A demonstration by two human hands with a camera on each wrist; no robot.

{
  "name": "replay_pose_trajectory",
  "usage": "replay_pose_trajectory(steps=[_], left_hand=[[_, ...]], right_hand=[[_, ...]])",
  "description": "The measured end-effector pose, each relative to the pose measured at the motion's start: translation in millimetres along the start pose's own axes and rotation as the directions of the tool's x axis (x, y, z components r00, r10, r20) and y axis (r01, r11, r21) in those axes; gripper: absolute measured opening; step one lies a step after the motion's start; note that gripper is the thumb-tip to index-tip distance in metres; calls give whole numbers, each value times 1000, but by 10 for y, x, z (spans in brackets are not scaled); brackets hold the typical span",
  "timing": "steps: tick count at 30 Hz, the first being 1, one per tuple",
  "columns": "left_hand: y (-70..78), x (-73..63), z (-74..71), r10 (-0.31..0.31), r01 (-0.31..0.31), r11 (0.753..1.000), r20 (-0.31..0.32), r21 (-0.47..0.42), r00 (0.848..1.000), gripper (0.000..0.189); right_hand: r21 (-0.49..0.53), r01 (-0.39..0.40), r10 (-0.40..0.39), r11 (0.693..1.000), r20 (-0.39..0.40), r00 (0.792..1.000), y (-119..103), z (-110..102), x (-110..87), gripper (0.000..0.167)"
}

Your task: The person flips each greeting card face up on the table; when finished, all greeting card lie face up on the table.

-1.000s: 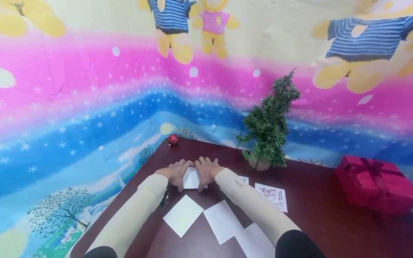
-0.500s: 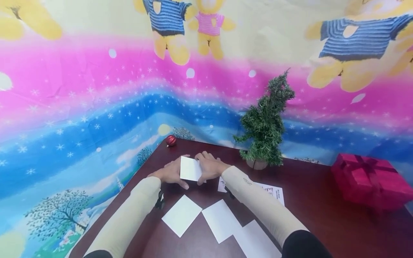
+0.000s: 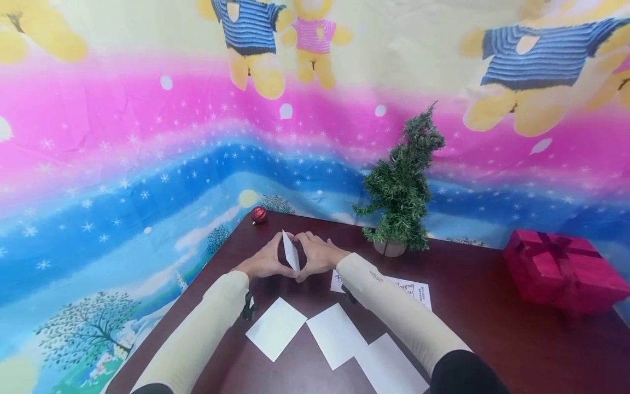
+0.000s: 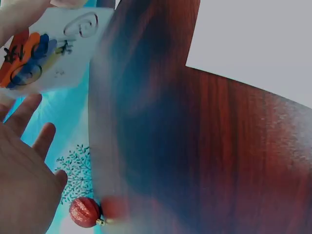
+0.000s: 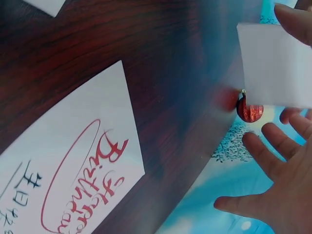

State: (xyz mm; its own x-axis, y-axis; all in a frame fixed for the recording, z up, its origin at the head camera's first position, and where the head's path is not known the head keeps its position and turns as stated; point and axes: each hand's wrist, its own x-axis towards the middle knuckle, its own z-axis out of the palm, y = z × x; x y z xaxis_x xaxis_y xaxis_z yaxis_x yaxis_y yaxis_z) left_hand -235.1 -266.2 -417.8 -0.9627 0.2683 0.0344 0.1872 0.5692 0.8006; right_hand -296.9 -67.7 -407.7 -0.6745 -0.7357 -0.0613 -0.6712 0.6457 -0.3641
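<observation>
Both hands hold a small white card (image 3: 291, 253) above the table, nearly edge-on in the head view. My left hand (image 3: 261, 259) is at its left side and my right hand (image 3: 321, 256) at its right, with the thumbs close together at the near edge. In the left wrist view the card (image 4: 73, 48) shows coloured strokes and dark writing, with fingertips at its lower edge. The right wrist view shows a plain white face of the card (image 5: 275, 66), the thumb over its top and the other fingers (image 5: 253, 151) spread below.
White cards (image 3: 276, 329) lie in front of the hands, one with "Happy Birthday" lettering (image 5: 92, 165) near the right forearm. A red bauble (image 3: 258, 215) sits at the far corner. A small green tree (image 3: 398, 191) and a red gift box (image 3: 563, 273) stand at the right.
The card has come up from the table between the hands and turned from facing the head camera to nearly edge-on. The right hand has shifted slightly outward; the other cards stay in place.
</observation>
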Motion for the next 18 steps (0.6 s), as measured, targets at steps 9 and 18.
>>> replay_pose_trajectory(steps=[9, 18], left_hand=[[16, 28, -74, -119, 118, 923, -21, 367, 993, 113], [55, 56, 55, -193, 145, 839, 36, 524, 981, 115]], right_hand=[[-110, -23, 24, 994, 6, 1000, 73, -46, -19, 128], [-209, 36, -34, 977, 12, 999, -23, 25, -24, 128]])
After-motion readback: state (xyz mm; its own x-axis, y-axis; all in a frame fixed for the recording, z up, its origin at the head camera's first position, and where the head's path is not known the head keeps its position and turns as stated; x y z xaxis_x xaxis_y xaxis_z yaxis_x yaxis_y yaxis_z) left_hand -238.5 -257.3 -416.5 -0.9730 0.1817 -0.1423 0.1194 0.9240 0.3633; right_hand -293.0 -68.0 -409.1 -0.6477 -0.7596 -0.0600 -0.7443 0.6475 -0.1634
